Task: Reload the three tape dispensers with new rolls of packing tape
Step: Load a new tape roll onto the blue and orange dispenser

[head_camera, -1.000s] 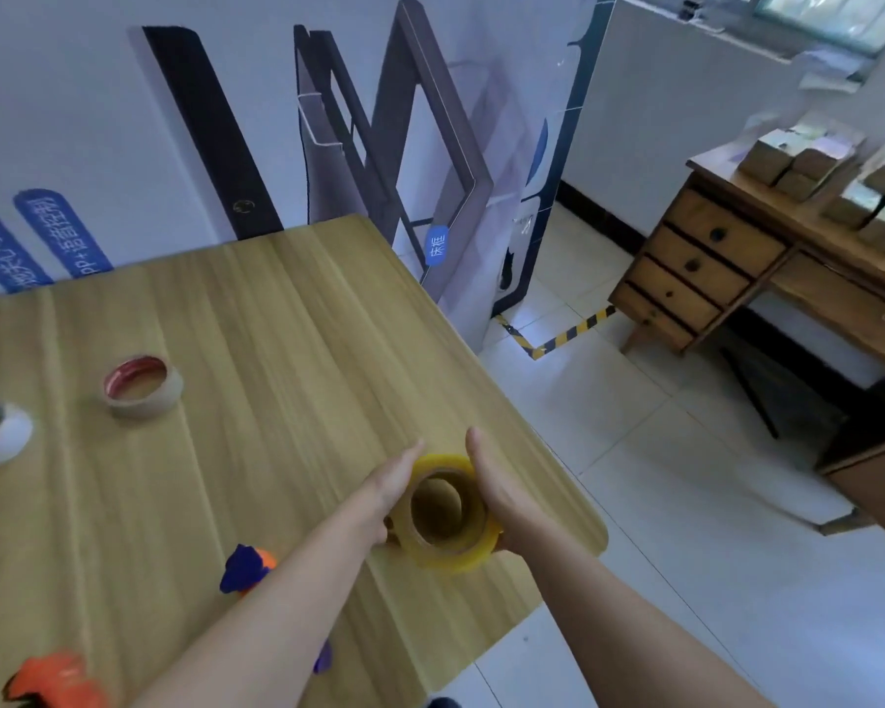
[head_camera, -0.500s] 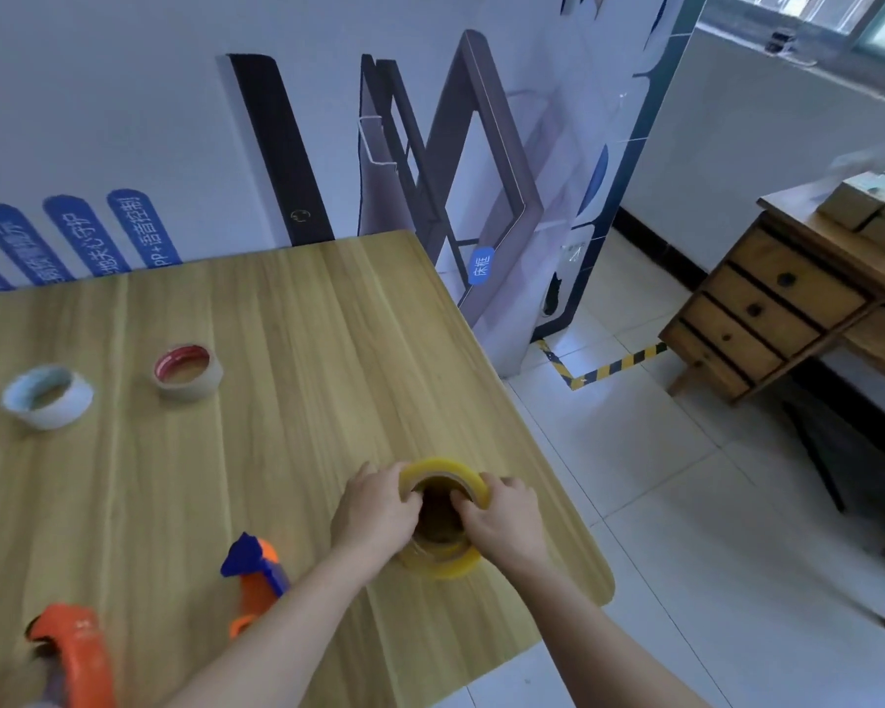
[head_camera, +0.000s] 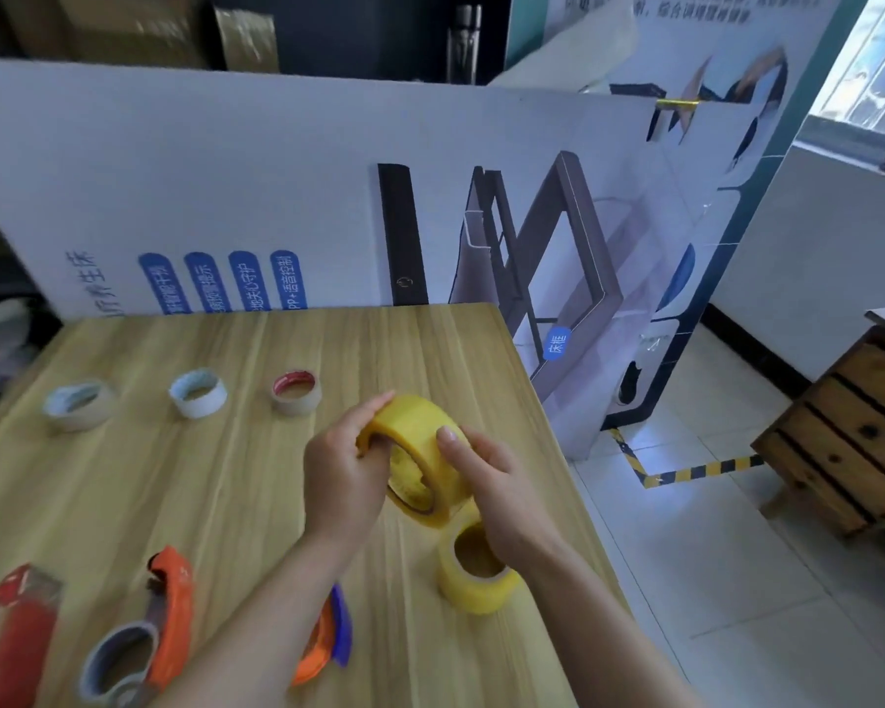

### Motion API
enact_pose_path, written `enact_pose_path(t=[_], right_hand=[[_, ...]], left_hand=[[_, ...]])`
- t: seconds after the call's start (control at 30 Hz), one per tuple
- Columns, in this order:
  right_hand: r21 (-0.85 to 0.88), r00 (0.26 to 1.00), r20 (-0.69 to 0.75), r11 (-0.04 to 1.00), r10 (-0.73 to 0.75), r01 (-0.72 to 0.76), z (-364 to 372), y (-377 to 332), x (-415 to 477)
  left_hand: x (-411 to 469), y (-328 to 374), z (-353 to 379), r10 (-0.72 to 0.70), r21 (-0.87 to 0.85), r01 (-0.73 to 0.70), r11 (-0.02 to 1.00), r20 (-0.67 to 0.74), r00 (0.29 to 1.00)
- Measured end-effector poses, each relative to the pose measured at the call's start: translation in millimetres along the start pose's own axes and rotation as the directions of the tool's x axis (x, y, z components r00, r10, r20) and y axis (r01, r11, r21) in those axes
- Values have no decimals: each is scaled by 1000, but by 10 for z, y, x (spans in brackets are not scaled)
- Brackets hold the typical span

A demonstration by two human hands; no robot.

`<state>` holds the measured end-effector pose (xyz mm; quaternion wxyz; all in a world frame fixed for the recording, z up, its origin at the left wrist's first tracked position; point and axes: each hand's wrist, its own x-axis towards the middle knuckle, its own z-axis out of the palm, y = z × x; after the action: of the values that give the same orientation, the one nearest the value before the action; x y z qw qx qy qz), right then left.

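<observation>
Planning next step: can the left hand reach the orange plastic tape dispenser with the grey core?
Probably not yet: the left hand grips the yellow tape roll with the right hand. The tabletop toward the orange tape dispenser looks free, so once released, likely yes.

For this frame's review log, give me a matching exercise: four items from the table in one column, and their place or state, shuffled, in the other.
Things:
1. upper yellow roll
2. lower yellow roll
3. red-cored roll
4. orange dispenser

Places or states:
a. flat on the far part of the table, untouched
b. near-left, a grey ring in its frame
c. held tilted by the left hand and right hand
d. flat on the table under the right wrist

Pairs: 1-c, 2-d, 3-a, 4-b.
</observation>
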<state>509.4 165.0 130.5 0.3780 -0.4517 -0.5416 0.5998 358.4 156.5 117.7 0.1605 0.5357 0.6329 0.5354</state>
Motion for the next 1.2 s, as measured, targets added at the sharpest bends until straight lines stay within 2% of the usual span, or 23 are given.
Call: enact_pose_path(t=[0.13,0.23,0.3,0.33,0.4,0.53,0.7,0.77,0.8,0.87,0.9,1.0,1.1,1.17,1.2], right_hand=[[134,986,164,990,10,-33,121,-143,-6],[262,919,377,965,-112,9,277,-286,6],[299,882,444,954,-160,22,398,-400,0],[320,865,467,947,-183,27,461,-440,3],[349,838,504,937,-209,23,583,-496,13],[381,810,533,924,-244,28,897,-599,26],[379,847,474,924,-241,51,1386,-719,71],[376,854,462,925,-239,55,1606,-765,95],[379,859,456,924,-234,50,1725,-796,105],[375,875,432,926,-220,48,1971,-867,119],[368,881,420,928,-219,55,2088,-893,132],[367,888,399,927,-230,75,2408,-944,157],[384,883,399,920,-246,83,2653,-964,186],[374,872,404,920,-277,119,2781,-986,211],[363,866,403,921,-295,145,2830,-992,226]], left_hand=[[63,64,-293,-148,-74,148,986,17,989],[98,94,-485,-258,-122,265,956,71,963],[108,111,-600,-304,-209,328,921,137,943],[112,116,-660,-340,-284,379,881,178,924],[127,107,-807,-393,-306,443,843,214,894],[218,-26,-1111,-391,-132,425,895,224,893],[338,-129,-1504,-460,-119,501,857,258,850],[403,-219,-1715,-436,-75,463,883,232,870],[424,-274,-1833,-377,-50,395,917,208,903],[494,-371,-2073,-161,26,159,987,112,981],[536,-398,-2188,-43,31,41,999,53,998],[673,-396,-2513,201,59,-199,978,-25,979],[785,-502,-2742,286,213,-281,936,10,958],[855,-528,-2841,187,219,-184,958,5,982],[878,-557,-2861,101,159,-102,982,18,995]])
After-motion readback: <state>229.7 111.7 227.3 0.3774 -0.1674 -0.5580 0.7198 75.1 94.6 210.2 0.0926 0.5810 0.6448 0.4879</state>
